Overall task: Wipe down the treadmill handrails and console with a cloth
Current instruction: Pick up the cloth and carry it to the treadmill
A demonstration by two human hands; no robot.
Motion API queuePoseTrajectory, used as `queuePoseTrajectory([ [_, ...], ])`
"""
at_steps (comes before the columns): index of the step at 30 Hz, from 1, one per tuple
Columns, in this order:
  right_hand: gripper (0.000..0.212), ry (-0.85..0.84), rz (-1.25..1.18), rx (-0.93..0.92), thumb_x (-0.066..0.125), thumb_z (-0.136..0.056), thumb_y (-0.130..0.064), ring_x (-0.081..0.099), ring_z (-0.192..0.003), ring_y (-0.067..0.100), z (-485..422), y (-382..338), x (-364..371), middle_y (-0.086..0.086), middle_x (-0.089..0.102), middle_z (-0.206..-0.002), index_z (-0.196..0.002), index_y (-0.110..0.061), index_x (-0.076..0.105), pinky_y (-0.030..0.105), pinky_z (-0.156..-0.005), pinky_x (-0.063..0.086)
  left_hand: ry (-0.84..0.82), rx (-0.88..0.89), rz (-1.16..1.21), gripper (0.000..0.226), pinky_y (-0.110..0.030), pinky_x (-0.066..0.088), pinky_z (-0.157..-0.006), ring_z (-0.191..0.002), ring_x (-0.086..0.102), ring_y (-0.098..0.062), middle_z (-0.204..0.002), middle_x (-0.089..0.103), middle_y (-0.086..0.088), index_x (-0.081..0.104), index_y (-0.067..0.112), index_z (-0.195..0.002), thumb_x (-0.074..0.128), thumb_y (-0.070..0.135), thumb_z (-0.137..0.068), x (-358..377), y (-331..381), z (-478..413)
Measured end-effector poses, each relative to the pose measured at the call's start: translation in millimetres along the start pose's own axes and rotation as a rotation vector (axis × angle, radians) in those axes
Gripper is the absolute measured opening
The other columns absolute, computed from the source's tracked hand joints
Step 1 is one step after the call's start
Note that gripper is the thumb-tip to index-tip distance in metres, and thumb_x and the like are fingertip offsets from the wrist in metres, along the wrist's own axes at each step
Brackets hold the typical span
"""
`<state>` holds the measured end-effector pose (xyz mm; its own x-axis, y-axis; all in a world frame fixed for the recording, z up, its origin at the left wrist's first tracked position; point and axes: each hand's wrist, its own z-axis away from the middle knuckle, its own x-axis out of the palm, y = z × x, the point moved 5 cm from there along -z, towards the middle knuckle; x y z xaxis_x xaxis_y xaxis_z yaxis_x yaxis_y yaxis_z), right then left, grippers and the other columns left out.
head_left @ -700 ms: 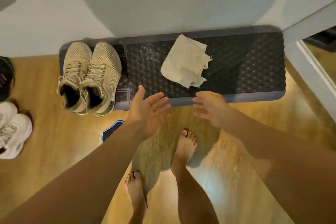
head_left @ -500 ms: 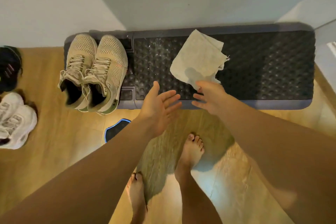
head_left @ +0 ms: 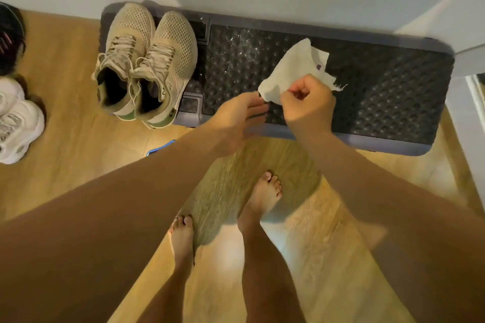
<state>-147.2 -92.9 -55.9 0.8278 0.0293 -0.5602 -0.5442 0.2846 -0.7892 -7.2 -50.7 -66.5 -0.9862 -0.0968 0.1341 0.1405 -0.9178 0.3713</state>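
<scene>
A pale cloth (head_left: 294, 71) with frayed edges hangs above the dark bumpy platform (head_left: 380, 92) by the wall. My right hand (head_left: 308, 101) pinches the cloth's near edge with curled fingers and lifts it. My left hand (head_left: 236, 118) reaches in beside it, fingers straight, with the fingertips at the cloth's lower left corner. No treadmill handrail or console shows in this view. White specks lie on the platform's left part.
A pair of beige mesh sneakers (head_left: 147, 63) stands on the platform's left end. White shoes (head_left: 15, 118) and a dark shoe (head_left: 10, 37) sit on the wooden floor at far left. My bare feet (head_left: 265, 194) stand in front of the platform. A white wall rises behind.
My right hand reached forward, closed on the cloth and raised it off the platform. My left hand moved in toward the cloth's corner. The view shifted left and closer.
</scene>
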Motion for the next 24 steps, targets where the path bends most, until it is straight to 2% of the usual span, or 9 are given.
queuePoseTrajectory([
  [2,0.009,0.008,-0.099,-0.002,0.064,-0.079,-0.009,0.054,-0.063,0.0,30.0,-31.6,-21.0,-0.017,0.052,-0.067,-0.074,-0.013,0.058,0.012,-0.061,0.043,-0.093,0.082,-0.174,0.038,-0.022,0.049,-0.076,-0.114,0.057,-0.009,-0.125,0.061,0.005,0.054,0.017,-0.132,0.054,0.013,-0.094,9.9,1.7,41.4],
  [5,0.01,-0.077,-0.355,0.341,0.063,-0.087,-0.006,0.063,-0.08,0.007,81.6,-78.2,-43.4,-0.008,0.064,-0.084,-0.086,-0.015,0.066,0.022,-0.074,0.054,-0.201,0.25,-0.266,0.051,-0.01,0.048,-0.069,-0.091,0.059,0.005,-0.106,0.058,0.006,0.046,0.013,-0.128,0.065,-0.003,-0.083,22.9,4.3,119.3],
  [7,0.014,-0.148,-0.538,0.462,0.062,-0.089,-0.004,0.066,-0.089,0.016,118.8,-124.5,-48.2,0.001,0.069,-0.092,-0.09,-0.015,0.07,0.025,-0.075,0.056,-0.099,0.393,-0.201,0.032,-0.01,0.047,-0.064,-0.075,0.061,0.012,-0.094,0.06,0.006,0.052,0.016,-0.11,0.063,-0.004,-0.088,10.0,12.2,172.2],
  [9,0.017,-0.215,-0.548,0.456,0.062,-0.09,-0.007,0.067,-0.091,0.013,148.5,-184.6,-55.3,-0.002,0.071,-0.09,-0.087,-0.02,0.074,0.02,-0.073,0.055,0.016,0.466,-0.12,0.017,-0.014,0.048,-0.066,-0.073,0.063,0.007,-0.092,0.065,0.001,0.057,0.013,-0.104,0.06,0.001,-0.092,-16.5,21.4,223.7],
  [11,0.02,-0.263,-0.445,0.289,0.062,-0.088,-0.007,0.068,-0.089,0.011,174.6,-250.1,-63.6,-0.005,0.072,-0.088,-0.088,-0.022,0.075,0.021,-0.076,0.056,0.007,0.507,-0.045,0.014,-0.022,0.051,-0.072,-0.082,0.067,-0.006,-0.094,0.069,-0.005,0.06,0.007,-0.109,0.057,0.005,-0.095,-43.6,30.3,281.0],
  [13,0.025,-0.246,-0.293,0.132,0.059,-0.084,-0.007,0.068,-0.079,0.011,203.8,-312.8,-73.0,-0.004,0.072,-0.085,-0.089,-0.028,0.072,0.028,-0.069,0.057,-0.002,0.565,-0.042,0.019,-0.028,0.051,-0.077,-0.091,0.068,-0.015,-0.099,0.071,-0.006,0.062,0.008,-0.115,0.057,0.013,-0.098,-71.4,39.1,343.9],
  [16,0.028,-0.235,-0.214,0.026,0.053,-0.084,-0.005,0.068,-0.063,0.017,245.6,-388.2,-89.6,0.003,0.069,-0.081,-0.089,-0.028,0.068,0.03,-0.056,0.053,0.008,0.682,-0.132,0.017,-0.026,0.05,-0.079,-0.091,0.065,-0.013,-0.097,0.072,-0.001,0.066,0.017,-0.107,0.05,0.014,-0.101,-113.6,52.3,434.3],
  [21,0.033,-0.48,0.243,-0.439,0.067,-0.084,-0.014,0.053,-0.099,0.01,302.6,-509.4,-87.0,-0.005,0.053,-0.114,-0.115,-0.027,0.066,0.018,-0.086,0.042,0.148,0.925,-0.264,0.009,-0.021,0.047,-0.071,-0.08,0.058,-0.009,-0.085,0.064,-0.001,0.066,0.012,-0.097,0.059,0.018,-0.096,-201.1,76.7,580.4],
  [24,0.021,-0.603,0.364,-0.599,0.068,-0.08,-0.028,0.05,-0.104,0.009,330.8,-572.1,-64.1,-0.007,0.056,-0.114,-0.1,-0.02,0.07,0.028,-0.095,0.041,0.319,1.049,-0.369,0.011,-0.016,0.048,-0.066,-0.073,0.059,-0.004,-0.081,0.067,0.003,0.068,0.013,-0.096,0.058,0.018,-0.097,-255.5,83.8,655.5],
])
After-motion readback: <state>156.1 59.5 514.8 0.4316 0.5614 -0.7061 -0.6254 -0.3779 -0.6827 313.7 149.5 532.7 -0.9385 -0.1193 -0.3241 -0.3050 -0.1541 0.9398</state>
